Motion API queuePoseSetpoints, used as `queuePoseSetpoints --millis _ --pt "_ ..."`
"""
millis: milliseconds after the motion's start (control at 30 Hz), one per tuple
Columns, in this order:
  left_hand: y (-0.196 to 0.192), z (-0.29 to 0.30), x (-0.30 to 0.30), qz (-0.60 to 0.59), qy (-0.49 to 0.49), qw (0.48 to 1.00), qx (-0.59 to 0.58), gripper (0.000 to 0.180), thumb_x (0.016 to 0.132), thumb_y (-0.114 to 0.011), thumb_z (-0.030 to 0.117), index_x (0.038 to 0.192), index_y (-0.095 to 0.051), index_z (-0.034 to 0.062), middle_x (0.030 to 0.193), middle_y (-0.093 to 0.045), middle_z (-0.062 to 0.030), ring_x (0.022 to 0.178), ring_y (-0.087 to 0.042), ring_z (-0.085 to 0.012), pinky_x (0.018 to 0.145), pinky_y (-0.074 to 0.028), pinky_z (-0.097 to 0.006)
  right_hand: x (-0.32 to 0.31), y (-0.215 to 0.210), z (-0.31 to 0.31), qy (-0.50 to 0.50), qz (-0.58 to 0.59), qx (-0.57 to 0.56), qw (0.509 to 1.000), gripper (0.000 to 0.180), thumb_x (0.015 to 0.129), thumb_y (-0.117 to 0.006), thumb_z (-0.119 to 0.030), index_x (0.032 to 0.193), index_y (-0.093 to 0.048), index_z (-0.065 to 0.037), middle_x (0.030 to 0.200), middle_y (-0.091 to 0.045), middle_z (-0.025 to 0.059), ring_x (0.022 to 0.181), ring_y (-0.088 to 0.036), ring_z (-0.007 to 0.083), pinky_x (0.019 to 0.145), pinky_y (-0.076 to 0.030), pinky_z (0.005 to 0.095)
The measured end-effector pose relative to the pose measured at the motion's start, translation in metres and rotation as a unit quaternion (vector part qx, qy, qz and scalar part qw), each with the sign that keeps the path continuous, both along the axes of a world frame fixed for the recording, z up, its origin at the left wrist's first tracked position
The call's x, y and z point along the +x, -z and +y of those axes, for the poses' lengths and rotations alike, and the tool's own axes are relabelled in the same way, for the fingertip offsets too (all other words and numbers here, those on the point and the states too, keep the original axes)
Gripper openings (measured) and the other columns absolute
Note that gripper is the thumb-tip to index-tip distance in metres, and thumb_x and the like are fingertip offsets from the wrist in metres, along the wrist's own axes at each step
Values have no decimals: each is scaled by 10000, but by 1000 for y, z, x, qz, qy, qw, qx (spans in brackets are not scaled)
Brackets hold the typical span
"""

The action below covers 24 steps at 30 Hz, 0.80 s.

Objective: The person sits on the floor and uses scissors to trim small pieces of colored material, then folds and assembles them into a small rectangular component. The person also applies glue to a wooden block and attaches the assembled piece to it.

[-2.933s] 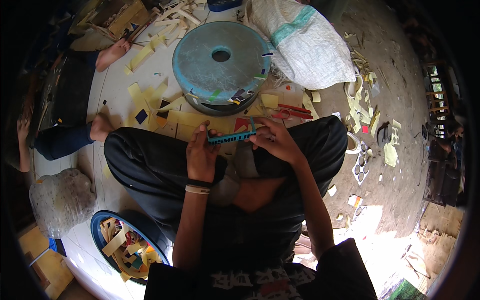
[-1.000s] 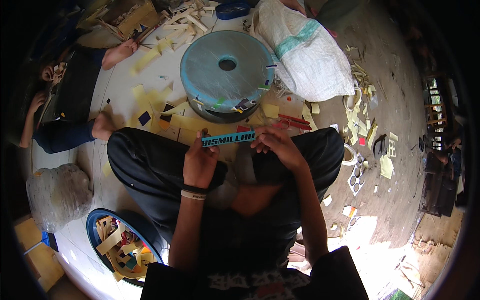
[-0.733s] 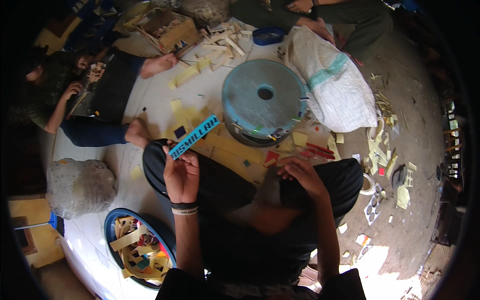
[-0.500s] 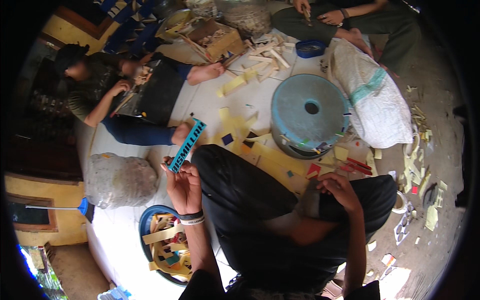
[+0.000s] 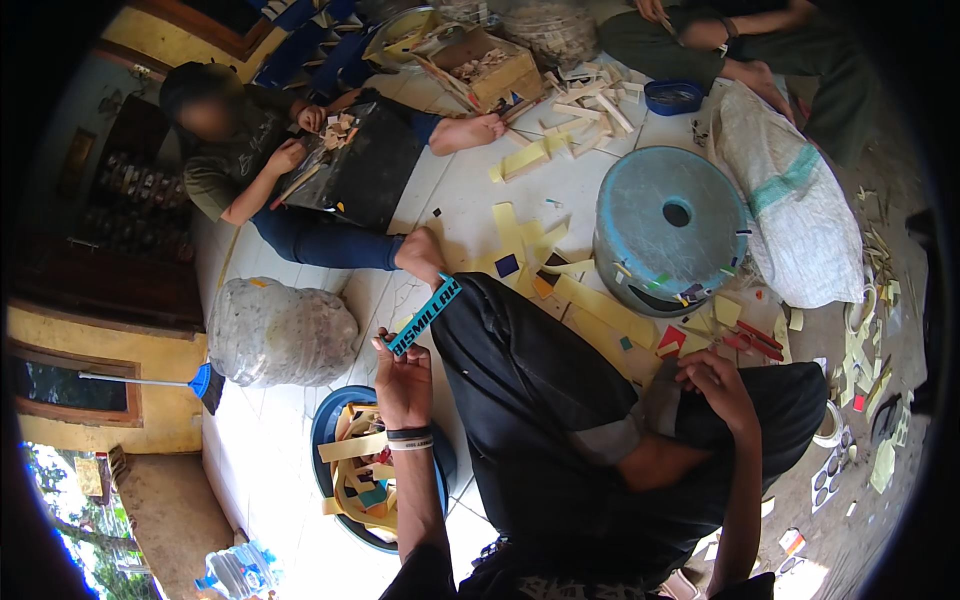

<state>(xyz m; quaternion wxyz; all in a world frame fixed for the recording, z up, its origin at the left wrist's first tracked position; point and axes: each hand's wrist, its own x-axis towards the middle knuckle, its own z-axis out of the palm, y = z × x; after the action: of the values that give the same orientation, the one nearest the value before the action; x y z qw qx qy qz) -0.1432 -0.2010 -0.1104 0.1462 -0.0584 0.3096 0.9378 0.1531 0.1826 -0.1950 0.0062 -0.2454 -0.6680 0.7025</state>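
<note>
Your left hand (image 5: 403, 380) is raised out to your left, above the white tiled floor (image 5: 440, 200); its fingers are clamped on the lower end of a long blue strip (image 5: 424, 317) with dark cut-out lettering, which slants up and to the right from your grip, its upper end close to your dark-trousered knee (image 5: 510, 340); a dark and white wristband (image 5: 408, 438) sits on that wrist. Your right hand (image 5: 718, 385) rests on your right thigh, fingers curled loosely together and holding nothing that can be made out.

Below your left hand sits a blue basin (image 5: 345, 425) holding yellow and wooden offcuts; just to its left stands a bulging clear plastic sack (image 5: 280, 330), with a blue broom head (image 5: 205, 382) beside it. Ahead of your knees lies an upturned blue-grey drum (image 5: 668, 225) with a hole in its middle, small coloured scraps scattered on its rim; flat yellow pieces (image 5: 530, 240) lie on the floor near it, and red-handled scissors (image 5: 755, 340) lie just beyond your right hand. A white woven sack (image 5: 790, 215) lies to the right of the drum.

Another person in a dark top (image 5: 240, 150) sits on the floor to your left, hands at a dark board (image 5: 355, 170) on the lap; a wooden box (image 5: 490, 70) of offcuts stands further off.
</note>
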Motion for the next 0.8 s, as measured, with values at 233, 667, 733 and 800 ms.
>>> queuePoseSetpoints --millis 233,667,733,800 --pt "5 4 7 -15 -2 1000 -20 284 1061 -647 222 1289 -634 55 1107 -708 -24 935 -632 -116 865 -514 -288 2 8 3 -2 -12 31 999 210 1058 -601 -150 1195 -682 -13 985 -739 67 861 -672 115 780 -529 274" --pt "-30 -221 28 -46 -144 893 -425 328 1059 -517 172 1333 -612 18 1177 -679 -110 1040 -653 -205 925 -527 -364 1 13 0 -21 -32 130 991 191 1044 -615 -143 1155 -695 -10 950 -707 60 872 -659 123 799 -523 286" --pt "-25 -242 52 -92 -234 759 -601 402 1023 -532 226 1358 -627 25 1292 -680 -135 1098 -659 -225 913 -520 -363 0 12 -2 -20 -25 129 991 181 1038 -617 -134 1148 -697 -13 946 -704 59 870 -655 123 802 -521 286" --pt "-16 -248 66 -121 -307 741 -585 403 991 -522 186 1340 -639 24 1251 -705 -119 1102 -664 -243 885 -509 -362 -1 12 -2 -18 -8 114 993 174 1033 -621 -127 1139 -697 -11 942 -702 60 863 -653 122 806 -519 286"
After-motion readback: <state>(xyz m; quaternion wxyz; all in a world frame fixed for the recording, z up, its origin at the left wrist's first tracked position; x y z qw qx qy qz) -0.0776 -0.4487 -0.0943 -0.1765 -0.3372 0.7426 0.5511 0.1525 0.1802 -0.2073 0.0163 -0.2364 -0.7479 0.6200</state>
